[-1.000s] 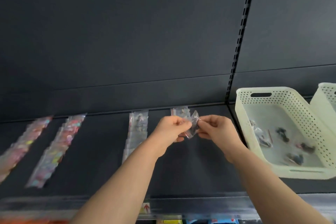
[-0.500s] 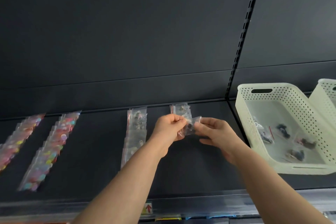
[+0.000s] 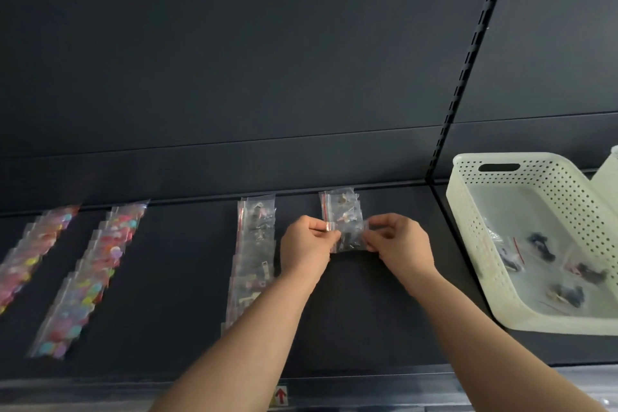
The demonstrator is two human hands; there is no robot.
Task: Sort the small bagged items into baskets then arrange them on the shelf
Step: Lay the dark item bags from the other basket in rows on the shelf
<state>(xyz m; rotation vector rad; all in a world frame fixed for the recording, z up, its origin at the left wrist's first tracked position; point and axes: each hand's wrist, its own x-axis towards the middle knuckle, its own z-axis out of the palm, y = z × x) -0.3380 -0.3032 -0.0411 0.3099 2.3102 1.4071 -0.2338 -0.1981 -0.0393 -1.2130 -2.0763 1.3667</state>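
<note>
Both hands pinch one small clear bag point(image 3: 349, 237): left hand point(image 3: 309, 244) on its left edge, right hand point(image 3: 399, 244) on its right, just above the dark shelf point(image 3: 187, 278), overlapping another bag point(image 3: 341, 207) lying farther back. Left: bag row point(image 3: 252, 257), then two colourful rows point(image 3: 90, 278). Right: cream basket point(image 3: 475, 244) with a few bags inside.

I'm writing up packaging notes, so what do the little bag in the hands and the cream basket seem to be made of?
Small bag: thin clear plastic film, glossy; its contents show through and it crinkles between the left hand and right hand. Basket: looks like moulded rigid plastic, matte cream, with even rows of punched holes and a cut-out handle slot.
</note>
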